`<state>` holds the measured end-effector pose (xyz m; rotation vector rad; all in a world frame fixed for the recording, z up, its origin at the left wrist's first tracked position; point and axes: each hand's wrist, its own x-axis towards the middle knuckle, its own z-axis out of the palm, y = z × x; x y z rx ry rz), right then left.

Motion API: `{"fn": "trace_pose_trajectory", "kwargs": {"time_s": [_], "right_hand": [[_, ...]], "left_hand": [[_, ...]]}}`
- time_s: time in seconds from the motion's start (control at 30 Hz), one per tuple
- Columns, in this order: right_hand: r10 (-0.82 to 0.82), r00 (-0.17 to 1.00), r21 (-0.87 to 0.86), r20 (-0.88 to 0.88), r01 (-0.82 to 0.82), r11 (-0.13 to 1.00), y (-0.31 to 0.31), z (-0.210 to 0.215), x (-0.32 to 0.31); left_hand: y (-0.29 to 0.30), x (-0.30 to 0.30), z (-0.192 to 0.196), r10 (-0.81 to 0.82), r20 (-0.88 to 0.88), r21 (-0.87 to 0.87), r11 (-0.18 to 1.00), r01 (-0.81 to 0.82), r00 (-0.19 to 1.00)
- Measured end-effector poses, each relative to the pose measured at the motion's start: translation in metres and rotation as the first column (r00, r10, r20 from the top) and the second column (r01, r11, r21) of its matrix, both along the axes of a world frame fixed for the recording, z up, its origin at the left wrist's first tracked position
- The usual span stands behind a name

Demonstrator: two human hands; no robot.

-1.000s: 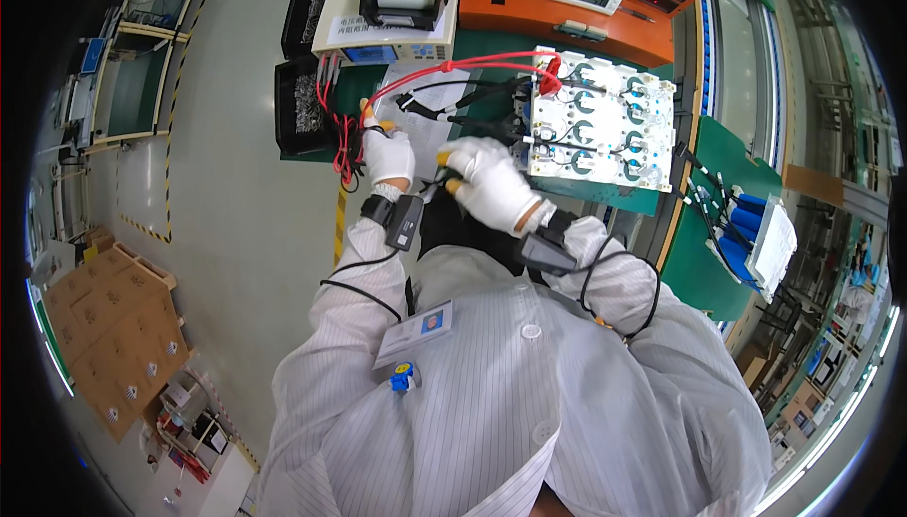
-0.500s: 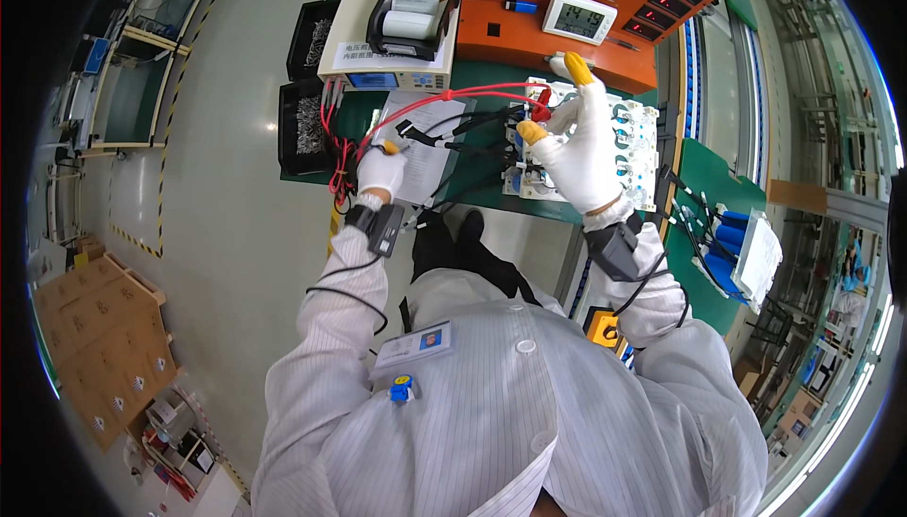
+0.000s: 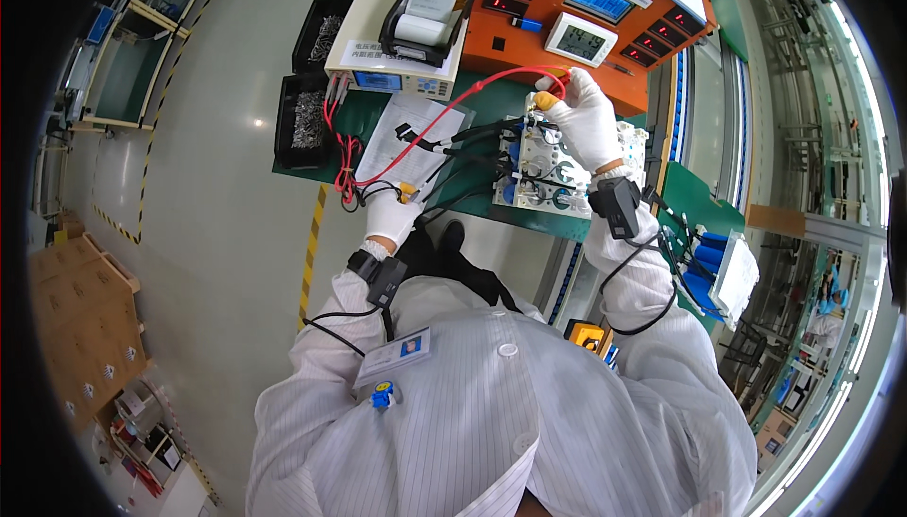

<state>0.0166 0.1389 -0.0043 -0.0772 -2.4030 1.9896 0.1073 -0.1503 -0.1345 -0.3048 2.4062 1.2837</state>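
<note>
Two gloved hands are at work over the green bench (image 3: 378, 120), and much of what they touch is hard to read. My right hand (image 3: 588, 120) covers the far end of the white circuit module (image 3: 557, 163), so the contact point underneath is hidden; only the yellow tip of the probe (image 3: 544, 100) shows past my curled fingers, which are closed around it. The red lead (image 3: 444, 111) arcs from that probe across the bench toward the near left edge. My left hand (image 3: 392, 217) hangs just off the near edge of the bench, fingers folded around a small yellow-tipped probe (image 3: 408, 196); the glove hides most of it, so I cannot tell how firmly it is pinched. Black cables (image 3: 472, 135) run between the two hands over a printed paper sheet (image 3: 406, 144). The module sits at the near right part of the bench, in front of the orange instrument panel (image 3: 557, 16). A beige printer unit (image 3: 406, 26) stands at the far left corner.
</note>
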Motion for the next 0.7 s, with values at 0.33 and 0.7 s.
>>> {"fn": "trace_pose_trajectory", "kwargs": {"time_s": [0.33,0.7], "right_hand": [[-0.086,0.994,0.039,-0.065,0.089,0.995,-0.004,-0.012,0.002],[0.034,0.876,0.651,-0.481,0.33,0.684,-0.035,0.044,0.03]], "left_hand": [[-0.005,0.007,-0.02,0.101,-0.009,0.042,0.994,-0.1,0.995],[-0.002,0.003,-0.004,0.251,-0.005,0.291,0.927,-0.239,0.968]]}}
